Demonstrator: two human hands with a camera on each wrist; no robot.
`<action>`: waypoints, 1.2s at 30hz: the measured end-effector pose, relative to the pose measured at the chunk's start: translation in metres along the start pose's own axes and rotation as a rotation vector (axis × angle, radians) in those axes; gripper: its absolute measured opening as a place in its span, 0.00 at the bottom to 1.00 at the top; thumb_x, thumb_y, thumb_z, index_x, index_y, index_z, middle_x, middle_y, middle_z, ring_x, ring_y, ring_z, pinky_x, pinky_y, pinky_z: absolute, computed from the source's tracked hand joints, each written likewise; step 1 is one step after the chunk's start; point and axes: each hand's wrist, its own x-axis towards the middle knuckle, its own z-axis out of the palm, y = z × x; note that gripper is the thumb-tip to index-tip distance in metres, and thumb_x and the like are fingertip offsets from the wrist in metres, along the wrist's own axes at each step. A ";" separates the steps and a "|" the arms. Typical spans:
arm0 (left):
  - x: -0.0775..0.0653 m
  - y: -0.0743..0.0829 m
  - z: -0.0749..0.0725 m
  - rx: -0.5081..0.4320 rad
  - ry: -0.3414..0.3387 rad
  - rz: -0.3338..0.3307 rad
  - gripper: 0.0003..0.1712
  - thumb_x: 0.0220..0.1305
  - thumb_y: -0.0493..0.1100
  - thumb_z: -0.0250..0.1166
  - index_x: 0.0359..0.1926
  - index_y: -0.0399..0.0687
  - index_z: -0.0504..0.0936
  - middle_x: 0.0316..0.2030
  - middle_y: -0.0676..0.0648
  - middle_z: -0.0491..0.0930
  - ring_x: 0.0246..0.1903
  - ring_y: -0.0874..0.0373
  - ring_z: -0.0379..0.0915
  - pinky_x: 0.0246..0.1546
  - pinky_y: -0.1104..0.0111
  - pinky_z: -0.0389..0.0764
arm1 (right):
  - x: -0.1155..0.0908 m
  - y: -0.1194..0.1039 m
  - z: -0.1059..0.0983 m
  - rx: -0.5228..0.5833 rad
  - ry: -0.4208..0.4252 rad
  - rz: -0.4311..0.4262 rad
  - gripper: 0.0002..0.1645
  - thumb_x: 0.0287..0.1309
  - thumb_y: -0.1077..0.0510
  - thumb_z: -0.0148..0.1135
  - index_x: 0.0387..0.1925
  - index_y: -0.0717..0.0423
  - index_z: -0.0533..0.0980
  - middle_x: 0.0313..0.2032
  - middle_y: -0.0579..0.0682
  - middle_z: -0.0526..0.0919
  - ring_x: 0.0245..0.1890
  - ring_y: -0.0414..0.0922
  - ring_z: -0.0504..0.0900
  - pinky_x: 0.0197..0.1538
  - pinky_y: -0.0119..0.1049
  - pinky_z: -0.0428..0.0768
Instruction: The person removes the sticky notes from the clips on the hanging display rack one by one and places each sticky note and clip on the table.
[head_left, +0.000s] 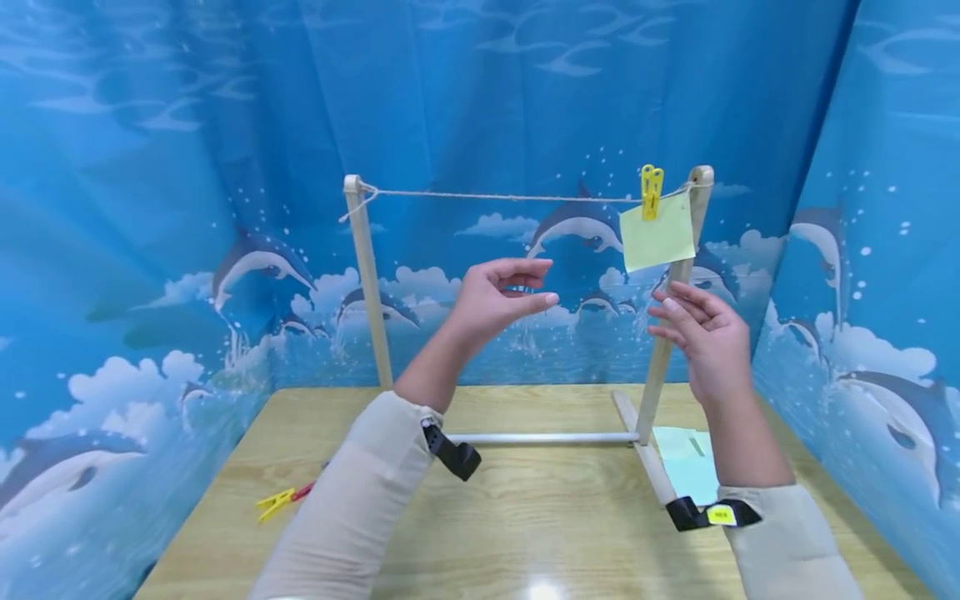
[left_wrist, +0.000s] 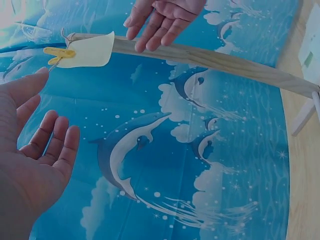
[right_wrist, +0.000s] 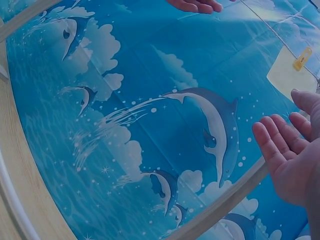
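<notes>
A pale yellow-green paper sheet [head_left: 657, 237] hangs near the right end of a string [head_left: 487, 197], held by a yellow clothespin [head_left: 651, 192]. Just below the paper, my right hand [head_left: 708, 333] is raised with loosely bent fingers and nothing in it. My left hand [head_left: 498, 296] hovers under the middle of the string, thumb and fingers apart, also holding nothing. In the left wrist view the paper [left_wrist: 90, 51] and clothespin [left_wrist: 60, 53] appear beyond my left fingers. The right wrist view has the clipped paper [right_wrist: 287, 75] above my right hand [right_wrist: 297, 145].
The string spans two wooden posts [head_left: 367, 283] joined low down by a white rod [head_left: 547, 437]. Several light green sheets [head_left: 686, 467] lie by the right foot of the frame. At the table's left lie a yellow clothespin [head_left: 274, 503] and a red one [head_left: 302, 492], partly behind my sleeve.
</notes>
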 end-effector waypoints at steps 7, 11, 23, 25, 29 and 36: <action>0.012 0.011 0.013 0.037 0.018 0.000 0.25 0.54 0.48 0.75 0.55 0.59 0.83 0.48 0.56 0.81 0.52 0.57 0.75 0.43 0.65 0.84 | 0.003 -0.002 0.003 -0.009 0.048 0.032 0.29 0.58 0.53 0.68 0.60 0.59 0.75 0.52 0.52 0.83 0.46 0.43 0.85 0.45 0.34 0.83; 0.020 0.020 0.020 0.064 0.012 0.019 0.28 0.55 0.49 0.75 0.58 0.59 0.81 0.48 0.55 0.79 0.52 0.57 0.75 0.43 0.68 0.83 | 0.005 -0.003 0.007 -0.015 0.060 0.049 0.30 0.57 0.52 0.69 0.60 0.59 0.75 0.49 0.49 0.85 0.45 0.43 0.85 0.44 0.33 0.83; 0.038 0.052 0.038 0.108 -0.017 0.040 0.29 0.56 0.44 0.74 0.60 0.56 0.79 0.48 0.55 0.78 0.48 0.63 0.75 0.41 0.74 0.82 | 0.010 -0.012 0.015 -0.010 0.079 0.109 0.36 0.52 0.48 0.72 0.61 0.56 0.74 0.45 0.46 0.86 0.43 0.41 0.86 0.40 0.31 0.84; 0.043 0.055 0.041 0.103 -0.027 0.036 0.30 0.56 0.44 0.74 0.61 0.56 0.79 0.48 0.54 0.78 0.49 0.62 0.75 0.41 0.74 0.82 | 0.011 -0.014 0.016 -0.010 0.090 0.122 0.38 0.50 0.47 0.73 0.62 0.56 0.74 0.46 0.47 0.86 0.43 0.42 0.85 0.41 0.31 0.84; 0.052 0.063 0.046 0.098 -0.027 0.028 0.30 0.56 0.42 0.74 0.61 0.55 0.78 0.49 0.54 0.78 0.48 0.63 0.76 0.41 0.76 0.81 | 0.015 -0.016 0.019 -0.014 0.098 0.147 0.41 0.48 0.46 0.74 0.63 0.55 0.73 0.47 0.48 0.85 0.44 0.42 0.86 0.43 0.31 0.84; 0.067 0.077 0.056 0.142 -0.007 0.027 0.31 0.55 0.42 0.75 0.61 0.55 0.78 0.51 0.54 0.78 0.48 0.67 0.75 0.40 0.79 0.80 | 0.018 -0.018 0.023 0.009 0.108 0.165 0.40 0.50 0.47 0.72 0.64 0.55 0.72 0.45 0.48 0.86 0.41 0.42 0.86 0.42 0.31 0.84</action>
